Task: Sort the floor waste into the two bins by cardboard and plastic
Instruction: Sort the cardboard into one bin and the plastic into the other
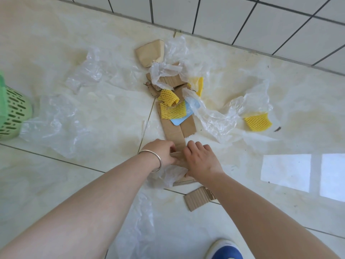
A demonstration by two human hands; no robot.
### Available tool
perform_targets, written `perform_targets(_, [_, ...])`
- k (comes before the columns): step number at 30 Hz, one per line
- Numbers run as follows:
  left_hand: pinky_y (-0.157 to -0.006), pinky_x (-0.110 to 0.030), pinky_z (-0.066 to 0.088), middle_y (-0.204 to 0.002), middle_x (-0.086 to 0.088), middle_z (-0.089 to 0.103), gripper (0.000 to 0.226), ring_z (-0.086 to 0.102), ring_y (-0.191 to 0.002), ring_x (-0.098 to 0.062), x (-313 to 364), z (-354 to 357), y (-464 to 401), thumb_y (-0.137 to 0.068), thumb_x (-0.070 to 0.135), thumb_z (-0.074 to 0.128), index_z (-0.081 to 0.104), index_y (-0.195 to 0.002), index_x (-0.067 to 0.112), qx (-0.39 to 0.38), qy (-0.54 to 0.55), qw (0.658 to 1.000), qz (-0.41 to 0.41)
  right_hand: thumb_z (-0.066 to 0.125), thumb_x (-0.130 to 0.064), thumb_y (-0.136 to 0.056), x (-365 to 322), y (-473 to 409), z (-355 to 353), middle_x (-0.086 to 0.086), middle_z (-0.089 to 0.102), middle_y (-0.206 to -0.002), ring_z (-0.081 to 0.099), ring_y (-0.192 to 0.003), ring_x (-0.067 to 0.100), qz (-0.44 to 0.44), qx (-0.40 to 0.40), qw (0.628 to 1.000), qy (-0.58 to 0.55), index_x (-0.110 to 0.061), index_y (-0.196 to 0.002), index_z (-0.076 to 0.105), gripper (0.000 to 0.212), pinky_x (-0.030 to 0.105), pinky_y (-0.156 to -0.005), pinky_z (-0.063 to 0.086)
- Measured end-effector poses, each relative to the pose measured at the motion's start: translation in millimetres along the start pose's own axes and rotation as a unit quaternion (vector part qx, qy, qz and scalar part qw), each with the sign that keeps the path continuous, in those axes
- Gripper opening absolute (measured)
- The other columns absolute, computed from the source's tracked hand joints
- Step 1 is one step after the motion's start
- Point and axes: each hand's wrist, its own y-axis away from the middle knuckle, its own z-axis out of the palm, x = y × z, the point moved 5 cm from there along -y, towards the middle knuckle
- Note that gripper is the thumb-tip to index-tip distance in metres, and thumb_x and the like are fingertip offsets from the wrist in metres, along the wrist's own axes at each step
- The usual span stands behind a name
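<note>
My left hand point(162, 153) and my right hand point(200, 159) meet at the near end of a long brown cardboard strip point(175, 131) lying on the floor, and both grip folded cardboard there. Yellow foam netting point(173, 109) and a blue card point(182, 116) lie on the strip's far part. More cardboard pieces point(150, 53) point(197, 200) lie beyond and under my right forearm. Clear plastic bags point(50, 126) point(220, 118) are spread on both sides. A green perforated bin point(13, 113) stands at the left edge. Only one bin is in view.
Another yellow foam net point(257, 122) lies to the right, and one point(197, 86) sits behind the pile. A white tiled wall point(242, 17) runs across the back. My blue and white shoe point(226, 250) is at the bottom. Crumpled plastic point(136, 230) lies between my arms.
</note>
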Motion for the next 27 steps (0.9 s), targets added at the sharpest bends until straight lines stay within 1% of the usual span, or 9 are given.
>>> perform_targets(2, [-0.075, -0.030, 0.044, -0.110, -0.008, 0.063, 0.035, 0.059, -0.101, -0.027, 9, 3, 2, -0.086, 0.043, 0.058, 0.059, -0.108, 0.017, -0.024, -0.064, 0.997, 0.031, 0.087, -0.043, -0.018, -2, -1, 0, 0.003, 0.055, -0.071, 0.053, -0.059, 0.021, -0.018, 0.035, 0.999, 0.009, -0.012, -0.072, 0.059, 0.068, 0.029, -0.051, 0.042])
perform_targets(4, [-0.074, -0.030, 0.043, -0.109, -0.011, 0.062, 0.031, 0.058, -0.101, -0.029, 12, 2, 3, -0.090, 0.040, 0.053, 0.059, -0.105, 0.014, -0.027, -0.073, 0.996, 0.035, 0.088, -0.041, -0.028, -1, 1, 1, 0.003, 0.056, -0.077, 0.054, -0.068, 0.022, -0.011, 0.056, 0.998, 0.023, -0.013, -0.078, 0.061, 0.064, 0.031, -0.059, 0.046])
perform_targets(7, [-0.080, -0.032, 0.046, -0.110, -0.009, 0.063, 0.031, 0.059, -0.103, -0.028, 8, -7, 3, -0.090, 0.041, 0.053, 0.060, -0.113, 0.021, 0.005, -0.045, 0.999, 0.026, 0.086, -0.038, -0.044, 5, 6, -3, 0.005, 0.060, -0.097, 0.058, -0.086, 0.024, 0.072, 0.097, 0.992, 0.032, -0.012, -0.109, 0.062, 0.074, 0.033, -0.072, 0.050])
perform_targets(9, [-0.082, -0.033, 0.047, -0.112, -0.008, 0.063, 0.033, 0.059, -0.104, -0.028, 4, -11, 3, -0.089, 0.042, 0.054, 0.060, -0.116, 0.024, 0.017, -0.042, 0.999, 0.025, 0.083, -0.039, -0.050, 9, 8, -11, 0.007, 0.061, -0.105, 0.059, -0.091, 0.025, 0.124, 0.119, 0.985, 0.016, -0.009, -0.122, 0.054, 0.083, 0.033, -0.073, 0.051])
perform_targets(13, [-0.080, -0.032, 0.046, -0.109, -0.007, 0.064, 0.029, 0.059, -0.102, -0.028, -4, -21, 3, -0.090, 0.041, 0.053, 0.060, -0.111, 0.023, 0.040, -0.027, 0.999, 0.013, 0.083, -0.037, -0.052, 13, 18, -17, 0.004, 0.062, -0.086, 0.060, -0.076, 0.024, 0.092, 0.143, 0.985, -0.019, -0.013, -0.094, 0.063, 0.053, 0.032, -0.061, 0.051])
perform_targets(16, [-0.083, -0.032, 0.047, -0.109, -0.007, 0.064, 0.027, 0.060, -0.102, -0.028, -12, -29, 5, -0.090, 0.038, 0.054, 0.060, -0.110, 0.021, 0.067, 0.013, 0.998, -0.008, 0.082, -0.053, -0.053, 10, 27, -2, 0.000, 0.061, -0.077, 0.060, -0.070, 0.021, -0.058, 0.047, 0.997, -0.017, -0.017, -0.081, 0.066, 0.048, 0.031, -0.058, 0.050])
perform_targets(19, [-0.085, -0.034, 0.049, -0.111, -0.008, 0.065, 0.028, 0.060, -0.102, -0.029, -17, -32, 8, -0.090, 0.034, 0.055, 0.060, -0.113, 0.019, 0.082, 0.040, 0.996, -0.023, 0.067, -0.055, -0.072, 1, 43, 18, 0.004, 0.052, -0.108, 0.050, -0.100, 0.025, -0.152, -0.110, 0.982, 0.004, -0.014, -0.112, 0.054, 0.059, 0.035, -0.082, 0.041])
perform_targets(23, [-0.086, -0.034, 0.048, -0.113, -0.008, 0.064, 0.033, 0.059, -0.105, -0.029, -19, -34, 11, -0.091, 0.034, 0.054, 0.058, -0.120, 0.020, 0.098, 0.052, 0.993, -0.029, 0.070, -0.049, -0.073, -3, 52, 28, 0.005, 0.041, -0.120, 0.041, -0.109, 0.025, -0.187, -0.150, 0.969, 0.064, -0.012, -0.125, 0.039, 0.071, 0.033, -0.084, 0.034])
perform_targets(27, [-0.083, -0.032, 0.047, -0.112, -0.008, 0.065, 0.033, 0.060, -0.103, -0.028, -18, -36, 13, -0.092, 0.034, 0.054, 0.057, -0.122, 0.020, 0.102, 0.055, 0.993, -0.029, 0.075, -0.031, -0.068, -4, 49, 32, 0.003, 0.052, -0.106, 0.052, -0.093, 0.022, -0.165, -0.118, 0.976, 0.079, -0.015, -0.110, 0.053, 0.049, 0.030, -0.068, 0.030])
